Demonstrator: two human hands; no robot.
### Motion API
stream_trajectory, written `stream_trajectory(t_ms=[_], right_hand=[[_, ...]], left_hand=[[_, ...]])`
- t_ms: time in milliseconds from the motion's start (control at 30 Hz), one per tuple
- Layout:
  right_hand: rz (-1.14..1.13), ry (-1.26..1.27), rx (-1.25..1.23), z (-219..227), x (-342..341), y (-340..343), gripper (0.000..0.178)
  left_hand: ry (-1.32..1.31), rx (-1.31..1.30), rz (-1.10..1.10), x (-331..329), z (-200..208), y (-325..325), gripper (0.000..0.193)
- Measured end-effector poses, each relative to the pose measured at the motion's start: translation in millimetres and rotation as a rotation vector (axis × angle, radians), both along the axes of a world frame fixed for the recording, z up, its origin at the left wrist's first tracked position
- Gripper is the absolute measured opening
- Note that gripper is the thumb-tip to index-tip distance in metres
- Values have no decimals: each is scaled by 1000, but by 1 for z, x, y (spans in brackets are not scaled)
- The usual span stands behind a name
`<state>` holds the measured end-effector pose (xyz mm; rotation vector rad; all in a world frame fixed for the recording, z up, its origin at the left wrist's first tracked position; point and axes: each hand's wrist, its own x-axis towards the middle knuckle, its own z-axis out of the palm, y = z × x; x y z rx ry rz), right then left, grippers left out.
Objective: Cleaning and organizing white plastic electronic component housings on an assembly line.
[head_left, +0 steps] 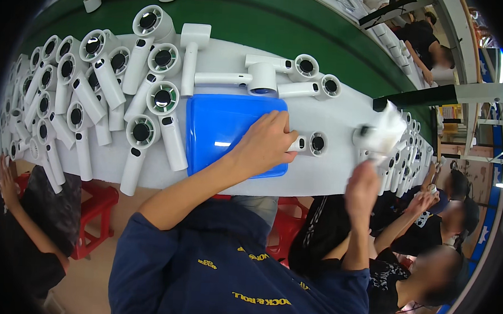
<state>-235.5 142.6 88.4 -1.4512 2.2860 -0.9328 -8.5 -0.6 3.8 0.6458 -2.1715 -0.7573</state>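
My left hand (266,139) is closed over the handle of a white handheld fan (318,143). The fan lies with its round head pointing right, and my palm covers most of its handle. Under that hand is a blue plastic tray or lid (219,127). Farther right, my right hand (363,187) is raised, its fingers closed and smeared by motion. Above it is a blurred, crumpled white cloth-like piece (384,132) that it seems to grip. A dark spot shows at the piece's left edge; I cannot tell what that is.
Many white handheld fans (86,93) crowd the white table top (205,183) at left. Several more lie behind the blue piece, others (400,163) at far right. Beyond runs a green surface (240,22). Co-workers (427,249) sit close at right, another at left, near a red stool (94,217).
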Motion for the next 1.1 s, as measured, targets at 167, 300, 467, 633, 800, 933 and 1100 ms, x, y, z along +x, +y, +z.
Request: stream_trajectory(t_ms=[167,300,467,633,800,933,1100], right_hand=[[-3,-287,290,10,12,10,52],[-31,-461,-166,11,18,13,46],[77,-42,232,-22,21,19,47],[-15,-306,-201,6,33,18,47],[89,88,174,-26,23,17,46],[14,-145,34,4,28,16,48],[159,194,39,-34,31,-4,43]], left_hand=[[-12,21,-8,0,-2,1,33],[-5,25,-1,0,-1,0,34],[-13,3,-16,1,-1,-1,35],[-5,25,-18,2,0,0,35],[15,16,-16,0,-2,-1,35],[1,0,-28,1,0,-2,33],[-21,-61,-19,1,1,-2,34]])
